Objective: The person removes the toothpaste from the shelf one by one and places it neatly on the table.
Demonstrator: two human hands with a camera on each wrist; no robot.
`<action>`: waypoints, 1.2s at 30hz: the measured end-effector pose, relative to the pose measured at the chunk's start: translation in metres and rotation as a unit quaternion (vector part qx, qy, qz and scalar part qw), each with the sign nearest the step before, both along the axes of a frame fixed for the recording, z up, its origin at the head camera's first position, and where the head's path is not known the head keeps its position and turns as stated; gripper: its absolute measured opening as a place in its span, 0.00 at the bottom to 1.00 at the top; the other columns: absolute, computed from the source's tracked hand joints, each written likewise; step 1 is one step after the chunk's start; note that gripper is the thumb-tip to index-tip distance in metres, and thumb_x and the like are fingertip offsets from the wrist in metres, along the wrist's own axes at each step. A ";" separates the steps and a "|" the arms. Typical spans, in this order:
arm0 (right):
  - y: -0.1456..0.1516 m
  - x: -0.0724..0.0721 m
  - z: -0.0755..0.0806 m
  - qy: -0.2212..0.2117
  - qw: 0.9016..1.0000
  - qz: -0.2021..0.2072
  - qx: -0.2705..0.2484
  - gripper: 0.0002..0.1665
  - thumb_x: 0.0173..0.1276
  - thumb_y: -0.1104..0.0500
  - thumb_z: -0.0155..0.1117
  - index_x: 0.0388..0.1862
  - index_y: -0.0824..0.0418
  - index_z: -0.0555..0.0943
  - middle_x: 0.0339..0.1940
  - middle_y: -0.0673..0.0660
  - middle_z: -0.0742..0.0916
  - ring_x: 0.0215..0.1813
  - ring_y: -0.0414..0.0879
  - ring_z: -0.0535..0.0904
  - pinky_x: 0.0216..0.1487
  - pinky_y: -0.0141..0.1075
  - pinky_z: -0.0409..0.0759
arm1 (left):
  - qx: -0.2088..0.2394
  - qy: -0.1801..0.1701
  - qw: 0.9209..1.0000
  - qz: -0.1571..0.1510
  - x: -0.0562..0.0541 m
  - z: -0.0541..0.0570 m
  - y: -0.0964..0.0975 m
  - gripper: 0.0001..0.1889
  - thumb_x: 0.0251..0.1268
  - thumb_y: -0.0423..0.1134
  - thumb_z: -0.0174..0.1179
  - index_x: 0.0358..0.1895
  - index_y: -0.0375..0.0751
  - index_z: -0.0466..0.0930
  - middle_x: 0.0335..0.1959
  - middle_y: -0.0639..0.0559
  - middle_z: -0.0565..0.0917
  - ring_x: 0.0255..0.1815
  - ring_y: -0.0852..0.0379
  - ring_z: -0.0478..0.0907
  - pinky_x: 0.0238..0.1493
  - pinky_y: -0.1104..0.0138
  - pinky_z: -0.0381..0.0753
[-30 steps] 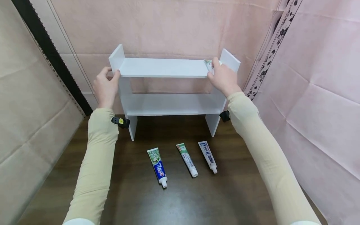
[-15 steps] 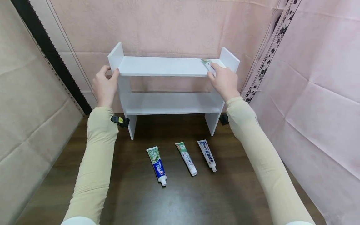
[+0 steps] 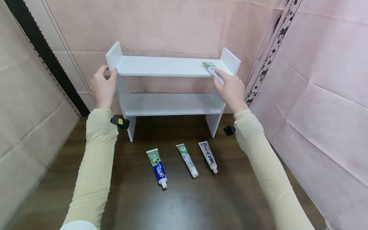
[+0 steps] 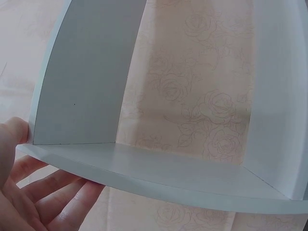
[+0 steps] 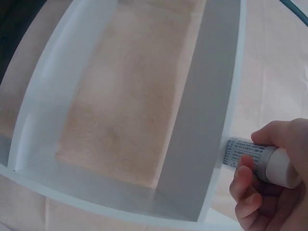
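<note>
A white two-tier shelf (image 3: pixel 161 66) stands on the table. My left hand (image 3: pixel 103 86) grips its left side panel near the top board, thumb at the front edge; in the left wrist view the fingers (image 4: pixel 62 197) lie along the panel's outer face. With my right hand (image 3: pixel 232 92) I hold a green-and-white toothpaste tube (image 3: pixel 209 67) by its cap end, thumb on one side and fingers curled on the other. Its flat end overlaps the right end of the top board. The right wrist view shows its white cap (image 5: pixel 281 167) and small print near the cap.
Three more toothpaste tubes lie in front of the shelf on the dark wooden table (image 3: pixel 178 207): a blue-and-green one (image 3: pixel 157 168), a green-and-white one (image 3: pixel 187 160) and a white one with blue lettering (image 3: pixel 208 157). Pink cloth walls (image 3: pixel 325 95) surround the table.
My right hand has drawn back toward the front with the toothpaste tube, so more of the tube shows. My left hand keeps its grip on the shelf. The head view has shifted slightly.
</note>
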State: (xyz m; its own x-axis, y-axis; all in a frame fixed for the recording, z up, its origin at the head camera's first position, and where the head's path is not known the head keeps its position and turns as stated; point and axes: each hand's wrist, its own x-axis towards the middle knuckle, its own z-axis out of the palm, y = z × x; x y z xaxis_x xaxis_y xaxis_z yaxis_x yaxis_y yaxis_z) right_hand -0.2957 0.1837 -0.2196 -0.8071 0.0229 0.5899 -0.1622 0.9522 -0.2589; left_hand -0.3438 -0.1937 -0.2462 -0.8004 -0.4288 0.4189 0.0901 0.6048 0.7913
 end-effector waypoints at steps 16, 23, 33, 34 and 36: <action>0.028 0.058 -0.045 0.094 0.991 0.088 -0.034 0.23 0.70 0.55 0.58 0.63 0.50 0.78 0.41 0.65 0.89 0.26 0.55 0.78 0.27 0.40 0.68 | 0.003 -0.007 1.000 0.003 0.000 -0.008 -0.005 0.25 0.70 0.61 0.45 0.62 0.55 0.77 0.55 0.45 0.85 0.46 0.51 0.80 0.34 0.71 0.65; 0.055 0.082 -0.085 0.083 0.985 0.150 -0.011 0.29 0.67 0.60 0.64 0.67 0.50 0.74 0.44 0.66 0.88 0.25 0.51 0.77 0.27 0.41 0.72 | 0.003 -0.008 1.000 0.003 -0.001 -0.004 -0.003 0.25 0.70 0.61 0.45 0.62 0.56 0.77 0.55 0.45 0.84 0.49 0.49 0.81 0.36 0.71 0.65; 0.100 0.097 -0.160 -0.151 0.984 0.082 0.037 0.22 0.70 0.50 0.59 0.63 0.48 0.79 0.36 0.58 0.87 0.23 0.44 0.69 0.24 0.36 0.64 | 0.006 -0.003 1.000 0.003 -0.001 0.001 -0.001 0.24 0.69 0.60 0.45 0.61 0.56 0.77 0.56 0.47 0.84 0.48 0.52 0.80 0.35 0.72 0.65; 0.104 0.097 -0.166 -0.172 0.981 0.078 0.039 0.22 0.70 0.50 0.59 0.62 0.49 0.79 0.40 0.60 0.88 0.24 0.45 0.71 0.24 0.38 0.66 | 0.007 -0.002 1.000 0.003 -0.001 0.001 0.000 0.24 0.69 0.60 0.45 0.61 0.56 0.78 0.55 0.47 0.85 0.48 0.52 0.80 0.35 0.73 0.65; 0.111 0.098 -0.177 -0.213 0.974 0.071 0.042 0.21 0.70 0.52 0.58 0.61 0.51 0.80 0.46 0.63 0.88 0.27 0.47 0.75 0.26 0.41 0.69 | 0.007 -0.001 1.000 0.003 -0.002 0.000 0.001 0.24 0.69 0.60 0.45 0.61 0.56 0.78 0.55 0.47 0.85 0.45 0.54 0.80 0.35 0.73 0.65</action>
State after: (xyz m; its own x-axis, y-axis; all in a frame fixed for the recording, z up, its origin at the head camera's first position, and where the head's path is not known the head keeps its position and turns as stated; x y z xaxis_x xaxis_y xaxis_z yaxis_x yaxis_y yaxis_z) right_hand -0.1981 0.2945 -0.3967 -0.9707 -0.1402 0.1953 -0.1882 0.9486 -0.2546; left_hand -0.3459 -0.1932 -0.2458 -0.7980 -0.4396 0.4123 0.0852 0.5950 0.7992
